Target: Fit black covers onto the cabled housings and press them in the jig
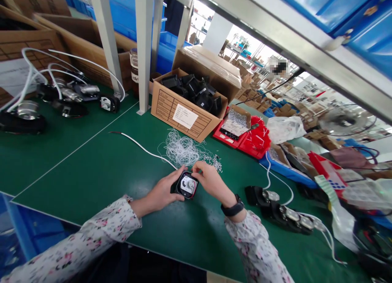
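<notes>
Both of my hands meet on a small black part (186,185) with a white and metal centre, just above the green table (101,168). My left hand (165,191) grips its left side, fingers curled round it. My right hand (208,180), with a black watch on the wrist, is closed on the part's upper right edge. A white cable (143,149) runs from the part away to the left. A tangle of thin white ties (183,149) lies just behind my hands.
An open cardboard box (183,113) of black parts stands behind the ties. Red trays (245,138) lie to its right. Finished black parts with white cables lie at the right (281,211) and far left (67,99). Metal shelf posts (143,50) rise at the back.
</notes>
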`<state>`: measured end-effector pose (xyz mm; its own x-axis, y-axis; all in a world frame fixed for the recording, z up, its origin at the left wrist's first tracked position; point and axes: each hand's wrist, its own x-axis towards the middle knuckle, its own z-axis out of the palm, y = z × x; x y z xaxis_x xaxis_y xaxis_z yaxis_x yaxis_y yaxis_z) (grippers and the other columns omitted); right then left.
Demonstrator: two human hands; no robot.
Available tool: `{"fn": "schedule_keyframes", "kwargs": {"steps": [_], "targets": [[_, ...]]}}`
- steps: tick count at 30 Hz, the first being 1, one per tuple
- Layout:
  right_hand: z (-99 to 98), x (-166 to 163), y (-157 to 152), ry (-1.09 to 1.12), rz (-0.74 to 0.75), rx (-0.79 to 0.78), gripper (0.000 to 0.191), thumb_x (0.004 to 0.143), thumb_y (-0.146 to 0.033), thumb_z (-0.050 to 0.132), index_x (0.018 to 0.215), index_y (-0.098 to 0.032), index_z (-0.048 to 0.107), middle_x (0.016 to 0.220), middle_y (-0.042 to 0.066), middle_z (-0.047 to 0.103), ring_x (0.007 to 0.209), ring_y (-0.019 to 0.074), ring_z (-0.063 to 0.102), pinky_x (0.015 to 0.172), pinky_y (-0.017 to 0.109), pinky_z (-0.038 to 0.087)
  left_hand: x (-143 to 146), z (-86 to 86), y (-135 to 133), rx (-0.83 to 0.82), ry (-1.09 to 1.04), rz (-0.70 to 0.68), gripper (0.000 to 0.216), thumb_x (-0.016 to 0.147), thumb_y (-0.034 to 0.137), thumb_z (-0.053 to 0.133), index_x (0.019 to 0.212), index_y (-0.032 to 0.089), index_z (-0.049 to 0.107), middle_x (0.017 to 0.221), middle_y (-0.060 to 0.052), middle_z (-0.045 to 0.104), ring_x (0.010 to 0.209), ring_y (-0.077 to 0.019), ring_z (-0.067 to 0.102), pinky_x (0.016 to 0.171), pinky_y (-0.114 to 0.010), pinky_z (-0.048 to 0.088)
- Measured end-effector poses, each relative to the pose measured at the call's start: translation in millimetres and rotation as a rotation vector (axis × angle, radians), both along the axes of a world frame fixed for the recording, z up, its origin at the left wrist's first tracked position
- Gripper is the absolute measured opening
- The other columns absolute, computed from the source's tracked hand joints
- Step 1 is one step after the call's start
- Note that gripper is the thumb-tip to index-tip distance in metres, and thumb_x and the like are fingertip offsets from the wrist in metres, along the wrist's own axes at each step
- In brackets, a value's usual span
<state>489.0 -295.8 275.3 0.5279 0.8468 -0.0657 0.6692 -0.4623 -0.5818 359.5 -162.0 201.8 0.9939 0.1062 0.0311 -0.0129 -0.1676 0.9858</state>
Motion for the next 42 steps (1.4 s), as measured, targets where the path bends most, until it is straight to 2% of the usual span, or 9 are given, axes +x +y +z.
{"fn": "schedule_keyframes", "kwargs": {"steps": [4,7,12,20,26,29,32,38,42], "targets": [[2.9,-2,3,0.096,-0.063,-0.024,0.01,0.078,-0.008,0.054,0.08,-0.018,0.054,0.071,-0.002,0.059,0.066,0.012,0.054,0.062,0.023,0.039,-2,-7.1,-2,-0.112,0.007,0.031,0.1,0.059,0.011,0.074,0.14,0.025,0.017,0.14,-0.011,0.038,0.13,-0.0243,0.033,0.108,-0.044,0.025],[5.6,-4,7,0.101,-0.056,-0.024,0.019,0.08,-0.011,0.053,0.096,-0.02,0.058,0.077,-0.001,0.063,0.071,0.0129,0.058,0.068,0.024,0.042,-1,-8.4,-3,-0.162,-0.004,0.043,0.096,0.055,0.009,0.077,0.134,0.025,0.024,0.137,-0.012,0.041,0.129,-0.0237,0.035,0.108,-0.043,0.027],[7.4,-7,18,-0.061,0.016,-0.111,0.014,0.083,-0.018,0.052,0.082,-0.022,0.066,0.084,0.001,0.067,0.077,0.0149,0.059,0.07,0.025,0.041,-2,-6.8,-3,-0.172,-0.02,0.061,0.084,0.053,0.01,0.079,0.122,0.024,0.033,0.129,-0.011,0.049,0.123,-0.025,0.043,0.104,-0.043,0.034],[9.9,-5,27,-0.2,-0.018,-0.296,0.012,0.08,-0.024,0.057,0.07,-0.021,0.061,0.069,0.002,0.063,0.068,0.0164,0.057,0.059,0.025,0.035,-3,-8.4,-3,-0.114,-0.028,0.068,0.083,0.055,0.014,0.077,0.124,0.024,0.033,0.127,-0.009,0.05,0.121,-0.0253,0.045,0.104,-0.042,0.035],[14.4,-1,22,-0.244,-0.022,-0.326,0.025,0.082,-0.033,0.056,0.063,-0.018,0.059,0.063,0.003,0.06,0.065,0.0165,0.057,0.057,0.025,0.036,-4,-1.5,0,0.028,-0.026,0.058,0.071,0.058,0.013,0.074,0.121,0.025,0.044,0.129,-0.005,0.051,0.121,-0.0243,0.045,0.105,-0.042,0.034],[8.1,7,8,-0.013,-0.006,-0.233,0.015,0.081,-0.02,0.052,0.069,-0.018,0.06,0.067,0.001,0.06,0.064,0.0136,0.057,0.059,0.024,0.042,-4,0.1,1,0.078,-0.021,0.041,0.068,0.058,0.014,0.074,0.12,0.025,0.048,0.134,-0.005,0.047,0.124,-0.0241,0.042,0.107,-0.042,0.031],[-3.9,8,-13,0.399,-0.074,-0.135,0.014,0.081,-0.016,0.046,0.086,-0.018,0.059,0.073,0.0,0.06,0.061,0.0111,0.057,0.053,0.021,0.046,-4,-2.5,0,0.112,-0.041,0.047,0.068,0.059,0.015,0.073,0.121,0.026,0.047,0.134,-0.005,0.047,0.123,-0.0241,0.043,0.106,-0.043,0.033],[-37.9,-32,-38,1.06,-0.435,0.248,0.037,0.082,-0.046,0.05,0.105,-0.018,0.045,0.079,0.002,0.058,0.063,0.0139,0.061,0.051,0.026,0.053,-7,-9.6,-2,0.208,-0.071,0.045,0.064,0.066,0.019,0.068,0.125,0.025,0.043,0.136,-0.006,0.044,0.124,-0.024,0.042,0.106,-0.041,0.033],[-59.2,-63,-31,1.191,-0.599,0.541,0.045,0.079,-0.055,0.052,0.101,-0.017,0.043,0.085,0.005,0.059,0.066,0.0161,0.062,0.052,0.028,0.053,-4,7.1,-5,0.191,-0.09,0.084,0.045,0.083,0.031,0.047,0.126,0.019,0.041,0.128,-0.01,0.052,0.117,-0.0228,0.049,0.099,-0.037,0.04]]}}
